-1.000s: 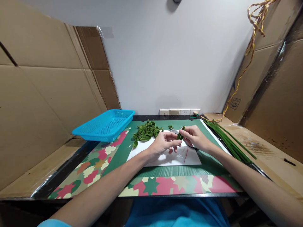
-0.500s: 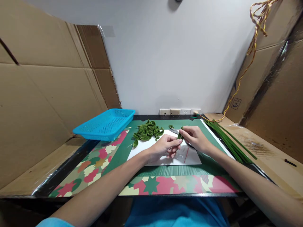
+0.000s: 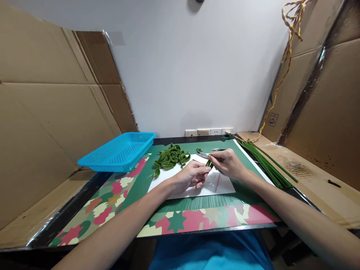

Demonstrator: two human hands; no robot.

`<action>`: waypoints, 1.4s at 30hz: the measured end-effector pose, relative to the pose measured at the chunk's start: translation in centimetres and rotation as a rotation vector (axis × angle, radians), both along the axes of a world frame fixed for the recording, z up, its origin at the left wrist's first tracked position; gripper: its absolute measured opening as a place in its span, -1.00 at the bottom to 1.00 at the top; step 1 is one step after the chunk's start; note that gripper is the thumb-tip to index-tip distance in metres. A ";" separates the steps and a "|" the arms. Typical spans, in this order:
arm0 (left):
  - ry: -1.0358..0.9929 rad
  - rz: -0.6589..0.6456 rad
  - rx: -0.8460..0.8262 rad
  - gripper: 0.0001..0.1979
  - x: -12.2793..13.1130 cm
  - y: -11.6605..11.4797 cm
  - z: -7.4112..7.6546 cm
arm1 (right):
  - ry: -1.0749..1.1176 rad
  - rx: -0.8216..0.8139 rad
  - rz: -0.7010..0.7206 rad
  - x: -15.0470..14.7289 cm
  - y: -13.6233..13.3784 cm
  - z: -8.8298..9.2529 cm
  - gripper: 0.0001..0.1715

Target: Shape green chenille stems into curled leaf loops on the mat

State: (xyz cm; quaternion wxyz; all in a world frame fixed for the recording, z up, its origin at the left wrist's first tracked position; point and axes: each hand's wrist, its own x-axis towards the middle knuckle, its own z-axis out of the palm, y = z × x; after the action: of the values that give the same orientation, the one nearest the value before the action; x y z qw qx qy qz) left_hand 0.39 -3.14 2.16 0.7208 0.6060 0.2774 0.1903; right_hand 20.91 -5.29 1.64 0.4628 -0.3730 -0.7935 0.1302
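Observation:
My left hand is closed, its thumb and forefinger pinching the lower end of a short green fuzzy pipe-cleaner piece. At the upper end of that piece, the fingertips of my right hand are closed on it too. Both hands are over a white sheet. Just behind them lie scissors, partly covered by my right hand, and a dark-jawed tool, perhaps pliers. A pile of green leaf shapes bent from pipe cleaners rests left of my hands.
A blue perforated basket stands at the back left. Long green pipe cleaners lie bundled on the right. A small clear bag with a red strip is on the sheet. Cardboard walls flank the table; sockets line the back wall.
My right hand has shifted its hold at the top of the pipe-cleaner piece, with the wrist slightly raised. The dark-jawed tool behind it now shows. The whole view has moved a little.

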 end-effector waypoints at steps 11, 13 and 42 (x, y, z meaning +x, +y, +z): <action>-0.013 0.090 0.015 -0.53 0.3 -0.2 0.4 | 0.175 -0.287 0.039 0.1 -0.4 0.5 -0.41; -0.026 0.105 0.003 -0.55 0.3 -0.3 0.4 | 0.161 -0.263 0.003 -0.1 -0.3 0.1 -0.39; 0.045 0.140 -0.074 -0.65 0.3 -0.4 0.5 | -0.069 -0.053 -0.078 -0.3 0.1 -0.6 -0.52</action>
State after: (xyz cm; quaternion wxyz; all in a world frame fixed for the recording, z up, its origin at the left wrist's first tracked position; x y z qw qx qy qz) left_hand 0.70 -3.59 2.62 0.7214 0.5620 0.3420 0.2163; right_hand 20.57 -5.18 0.99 0.4299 -0.4201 -0.7902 0.1199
